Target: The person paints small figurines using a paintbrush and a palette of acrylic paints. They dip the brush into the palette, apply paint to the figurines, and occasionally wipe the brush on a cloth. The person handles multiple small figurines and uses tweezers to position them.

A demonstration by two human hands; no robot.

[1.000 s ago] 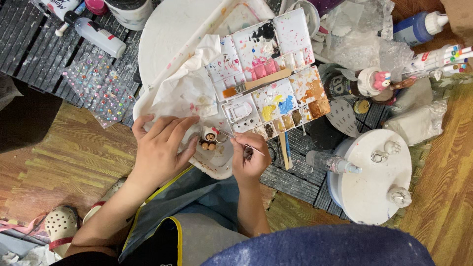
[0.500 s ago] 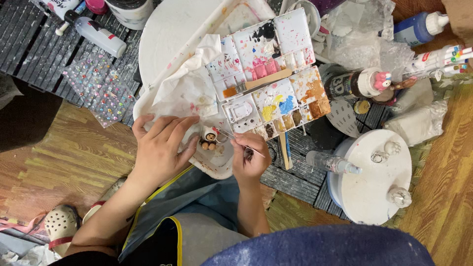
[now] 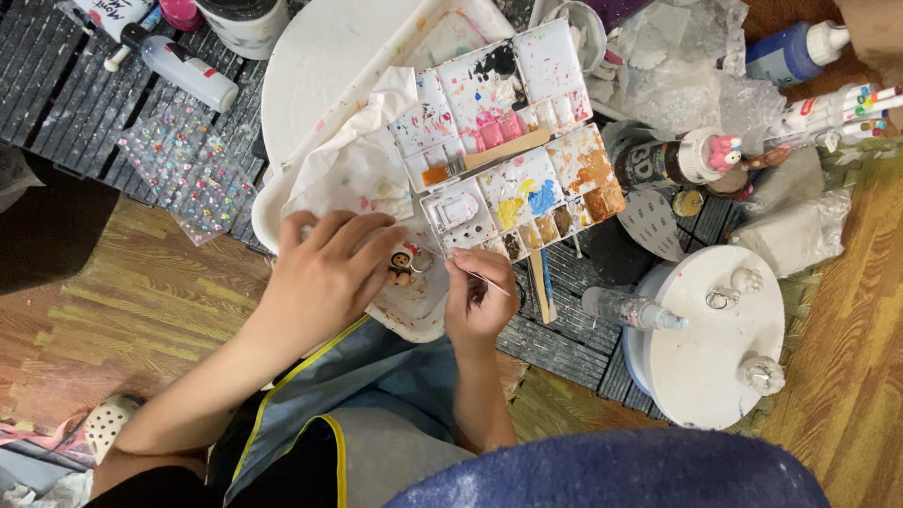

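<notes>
Left hand (image 3: 329, 273) pinches a small figurine (image 3: 403, 265) over the white tray (image 3: 282, 202), right hand (image 3: 480, 296) grips a fine brush (image 3: 475, 275) at it; a twitch could smear paint, or tip the nearby palette (image 3: 508, 141).

A white squeeze bottle (image 3: 188, 73) with a black cap and a small red-marked label lies tilted at the upper left of the frame. Beside it, at the top edge, stands a white tub (image 3: 246, 21) with a dark lid. At the upper right a blue bottle (image 3: 788, 52) with a white cap lies on its side. Right of centre a dark jar (image 3: 658, 162) carries a label with pale lettering and a white lid. Clear crumpled plastic wrapping (image 3: 687, 80) sits above it
</notes>
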